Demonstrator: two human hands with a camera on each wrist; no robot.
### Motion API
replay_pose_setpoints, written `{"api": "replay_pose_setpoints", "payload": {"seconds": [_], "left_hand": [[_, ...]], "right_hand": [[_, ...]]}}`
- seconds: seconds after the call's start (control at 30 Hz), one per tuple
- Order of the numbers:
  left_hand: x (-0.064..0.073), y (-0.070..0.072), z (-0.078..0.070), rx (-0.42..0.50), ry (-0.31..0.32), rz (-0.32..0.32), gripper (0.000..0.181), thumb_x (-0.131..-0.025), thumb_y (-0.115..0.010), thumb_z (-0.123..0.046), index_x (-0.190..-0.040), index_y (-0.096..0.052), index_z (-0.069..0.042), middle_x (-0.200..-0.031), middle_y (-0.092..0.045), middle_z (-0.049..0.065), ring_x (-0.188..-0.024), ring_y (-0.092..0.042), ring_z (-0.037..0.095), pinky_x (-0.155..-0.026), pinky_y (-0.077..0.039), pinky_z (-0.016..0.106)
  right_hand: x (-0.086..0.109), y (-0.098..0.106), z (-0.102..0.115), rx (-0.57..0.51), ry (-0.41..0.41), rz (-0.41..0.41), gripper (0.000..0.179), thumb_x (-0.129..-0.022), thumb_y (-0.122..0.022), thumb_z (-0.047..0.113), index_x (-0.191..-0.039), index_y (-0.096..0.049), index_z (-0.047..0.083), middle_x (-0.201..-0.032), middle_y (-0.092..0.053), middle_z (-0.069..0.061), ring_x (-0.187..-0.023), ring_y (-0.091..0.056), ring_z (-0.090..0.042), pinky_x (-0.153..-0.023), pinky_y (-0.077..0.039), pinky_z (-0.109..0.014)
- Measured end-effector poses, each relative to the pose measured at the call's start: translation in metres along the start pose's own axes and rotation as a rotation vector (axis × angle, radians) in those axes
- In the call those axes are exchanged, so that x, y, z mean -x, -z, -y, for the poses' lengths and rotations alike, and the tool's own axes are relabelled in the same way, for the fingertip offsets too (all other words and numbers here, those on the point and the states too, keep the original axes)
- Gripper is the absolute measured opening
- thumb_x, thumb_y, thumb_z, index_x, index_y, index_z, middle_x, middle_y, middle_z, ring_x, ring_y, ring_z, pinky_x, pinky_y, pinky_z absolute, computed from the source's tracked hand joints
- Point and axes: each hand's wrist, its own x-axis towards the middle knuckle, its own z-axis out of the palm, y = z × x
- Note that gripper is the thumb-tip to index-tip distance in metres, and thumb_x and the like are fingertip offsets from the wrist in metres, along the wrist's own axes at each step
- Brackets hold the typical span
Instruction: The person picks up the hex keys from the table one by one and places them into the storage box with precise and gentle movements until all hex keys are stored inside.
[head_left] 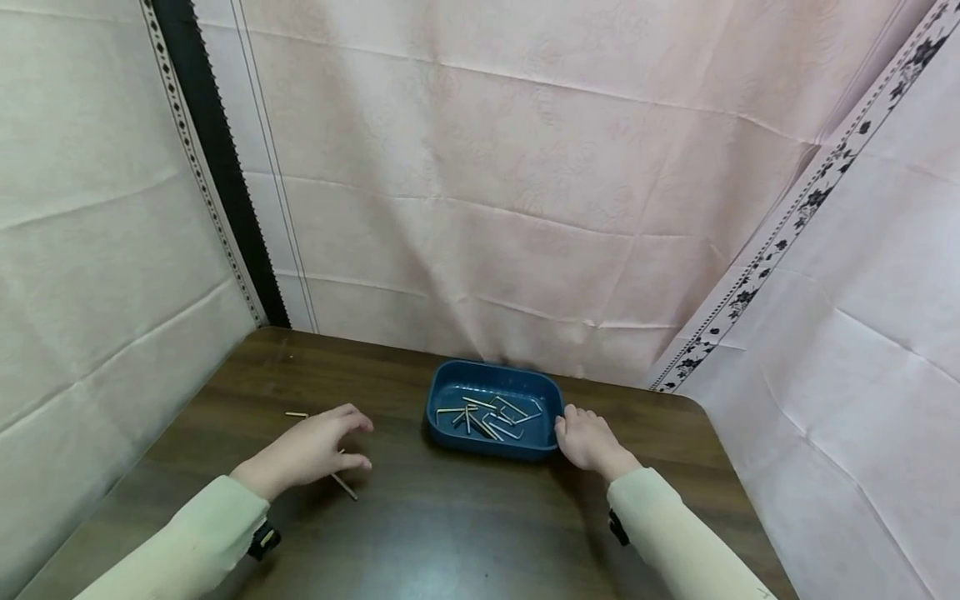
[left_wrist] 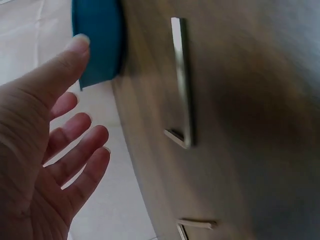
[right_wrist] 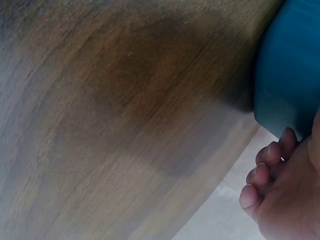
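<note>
A dark blue rectangular tray (head_left: 495, 450) stands on the brown table and contains several L-shaped hex keys (head_left: 480, 404). At its right end my right hand (head_left: 590, 439) grips the edge; the right wrist view shows curled fingers (right_wrist: 259, 175) close by the blue wall. My left hand (head_left: 315, 446) hovers left of the tray, fingers spread and thumb apart, holding nothing. Below it lies a loose hex key (left_wrist: 183, 85), partly hidden by the hand in the head view. A second hex key (left_wrist: 197, 224) lies farther along, cut off by the frame's bottom edge.
Pale cloth (head_left: 480, 183) hangs behind the table's far edge, with more cloth panels on both sides. The wood-grain tabletop (head_left: 435, 533) extends in front of the tray. Both forearms wear light green sleeves with a dark wrist device (head_left: 264, 540) showing at the left.
</note>
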Motion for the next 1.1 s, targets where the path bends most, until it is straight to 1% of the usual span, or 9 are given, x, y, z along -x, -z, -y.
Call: {"api": "replay_pose_setpoints", "payload": {"seconds": [0.07, 0.2, 0.37, 0.47, 0.57, 0.67, 0.9, 0.97, 1.1], "left_hand": [[0.004, -0.001, 0.002, -0.03, -0.023, 0.023, 0.054, -0.076, -0.08, -0.041, -0.12, -0.063, -0.014, -0.116, -0.056, -0.005, -0.097, -0.062, 0.017, -0.079, -0.049, 0.038], [0.009, -0.006, 0.013, -0.074, -0.056, 0.05, 0.056, -0.072, -0.082, -0.042, -0.118, -0.064, -0.015, -0.113, -0.057, -0.005, -0.097, -0.061, 0.017, -0.079, -0.049, 0.04], [0.011, -0.012, 0.022, -0.074, -0.065, 0.094, 0.052, -0.07, -0.083, -0.043, -0.112, -0.066, -0.018, -0.109, -0.057, -0.007, -0.098, -0.06, 0.017, -0.081, -0.048, 0.041], [0.01, -0.016, 0.024, -0.085, -0.112, 0.107, 0.047, -0.07, -0.083, -0.042, -0.107, -0.066, -0.018, -0.106, -0.057, -0.009, -0.096, -0.058, 0.014, -0.08, -0.048, 0.04], [0.009, -0.019, 0.025, -0.096, -0.17, 0.099, 0.04, -0.071, -0.083, -0.04, -0.1, -0.067, -0.018, -0.099, -0.057, -0.011, -0.089, -0.057, 0.012, -0.077, -0.048, 0.038], [0.008, -0.021, 0.027, -0.094, -0.205, 0.094, 0.031, -0.072, -0.082, -0.038, -0.092, -0.067, -0.021, -0.092, -0.056, -0.013, -0.084, -0.055, 0.01, -0.074, -0.047, 0.036], [0.008, -0.024, 0.028, -0.081, -0.22, 0.105, 0.018, -0.078, -0.078, -0.037, -0.084, -0.065, -0.026, -0.086, -0.055, -0.017, -0.078, -0.053, 0.007, -0.073, -0.045, 0.037], [0.008, -0.025, 0.027, -0.088, -0.233, 0.094, 0.015, -0.081, -0.076, -0.036, -0.081, -0.064, -0.028, -0.083, -0.053, -0.018, -0.075, -0.051, 0.005, -0.072, -0.043, 0.037], [0.008, -0.028, 0.026, -0.136, -0.273, 0.041, 0.016, -0.084, -0.074, -0.031, -0.076, -0.06, -0.03, -0.077, -0.049, -0.02, -0.068, -0.045, 0.002, -0.069, -0.04, 0.035]], "right_hand": [[0.0, 0.0, -0.001, -0.001, 0.002, -0.001, 0.032, -0.104, -0.036, 0.03, -0.113, -0.052, 0.004, -0.097, -0.054, -0.007, -0.089, -0.048, -0.026, -0.086, -0.04, -0.046], [-0.001, -0.002, -0.003, -0.002, 0.006, -0.004, 0.031, -0.104, -0.036, 0.03, -0.112, -0.052, 0.004, -0.096, -0.053, -0.006, -0.089, -0.049, -0.025, -0.084, -0.04, -0.045], [-0.001, -0.002, -0.002, -0.005, 0.006, -0.01, 0.031, -0.103, -0.035, 0.03, -0.112, -0.052, 0.005, -0.096, -0.053, -0.006, -0.09, -0.048, -0.026, -0.084, -0.039, -0.044], [0.0, -0.002, -0.002, 0.002, 0.002, -0.014, 0.032, -0.103, -0.035, 0.031, -0.111, -0.052, 0.005, -0.096, -0.053, -0.006, -0.089, -0.048, -0.026, -0.084, -0.039, -0.044], [0.0, -0.002, -0.002, -0.001, -0.002, -0.015, 0.033, -0.104, -0.034, 0.032, -0.111, -0.051, 0.005, -0.095, -0.053, -0.006, -0.088, -0.048, -0.026, -0.083, -0.039, -0.044], [-0.001, -0.003, -0.002, -0.016, -0.005, -0.013, 0.033, -0.104, -0.035, 0.032, -0.112, -0.051, 0.004, -0.094, -0.053, -0.006, -0.087, -0.048, -0.026, -0.083, -0.04, -0.044], [-0.002, -0.005, -0.003, -0.02, -0.016, -0.009, 0.034, -0.103, -0.037, 0.032, -0.115, -0.052, 0.004, -0.095, -0.053, -0.006, -0.087, -0.048, -0.025, -0.084, -0.042, -0.044], [-0.001, -0.005, -0.003, -0.018, -0.017, -0.012, 0.033, -0.103, -0.037, 0.032, -0.115, -0.052, 0.004, -0.095, -0.054, -0.006, -0.087, -0.048, -0.025, -0.084, -0.042, -0.044], [0.0, -0.003, -0.002, -0.021, -0.009, -0.018, 0.033, -0.103, -0.037, 0.031, -0.113, -0.052, 0.004, -0.095, -0.054, -0.007, -0.088, -0.048, -0.026, -0.084, -0.041, -0.045]]}}
